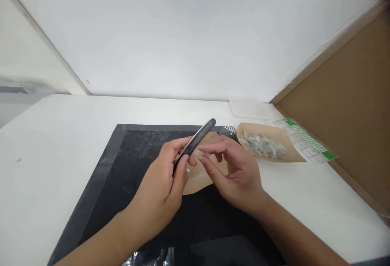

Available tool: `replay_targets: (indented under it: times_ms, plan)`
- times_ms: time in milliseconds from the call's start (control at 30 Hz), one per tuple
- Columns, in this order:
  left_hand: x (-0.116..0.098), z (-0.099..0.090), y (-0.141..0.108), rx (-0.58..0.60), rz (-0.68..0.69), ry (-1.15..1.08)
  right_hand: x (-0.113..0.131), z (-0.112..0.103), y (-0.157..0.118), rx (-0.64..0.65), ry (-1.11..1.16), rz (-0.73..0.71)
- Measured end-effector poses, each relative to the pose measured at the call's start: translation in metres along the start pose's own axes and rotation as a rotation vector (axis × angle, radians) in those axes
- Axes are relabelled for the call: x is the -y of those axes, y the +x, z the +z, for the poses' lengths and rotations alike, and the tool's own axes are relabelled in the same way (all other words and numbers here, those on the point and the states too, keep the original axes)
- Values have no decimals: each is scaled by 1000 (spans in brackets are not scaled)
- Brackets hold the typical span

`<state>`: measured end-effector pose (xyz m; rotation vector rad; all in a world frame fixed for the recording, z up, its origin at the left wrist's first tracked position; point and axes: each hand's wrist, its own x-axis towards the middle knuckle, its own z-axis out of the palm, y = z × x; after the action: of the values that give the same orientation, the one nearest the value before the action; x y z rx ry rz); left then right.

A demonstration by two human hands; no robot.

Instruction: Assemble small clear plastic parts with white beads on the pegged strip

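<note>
My left hand (170, 176) is closed on a dark nail file (199, 137), which slants up to the right with a rounded tip. Just right of it, my right hand (234, 168) pinches a small clear piece (198, 153) between thumb and forefinger, close to the file. Under both hands lies a piece of brown paper (195, 184), partly covered by them, on a black mat (137, 152).
At the right, a second brown paper (294, 154) bears a pile of clear pieces (263, 145). Beside it lies a clear plastic case with a green strip (309, 140). A translucent tray (248, 107) is behind. A brown board (344, 107) stands at the right.
</note>
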<state>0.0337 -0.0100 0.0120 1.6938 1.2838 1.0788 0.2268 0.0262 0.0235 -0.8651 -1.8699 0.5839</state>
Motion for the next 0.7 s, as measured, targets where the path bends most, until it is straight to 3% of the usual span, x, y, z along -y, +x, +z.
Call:
replay_targets:
  times_ms: [167,300,400,533,700]
  plan:
    - [-10,-6,4,0,18,70,-2,4,0,-19,-165,-155]
    - [-15,-10,5,8,-66,33,-7,5,0,7,-211,-137]
    - [-16,-10,7,-1,-37,68,-9,7,-1,6,-216,-139]
    - [-19,-10,9,5,28,99,-8,10,-2,-34,-290,-222]
    - [-22,-6,5,25,-5,60,-8,13,-3,-129,-450,-314]
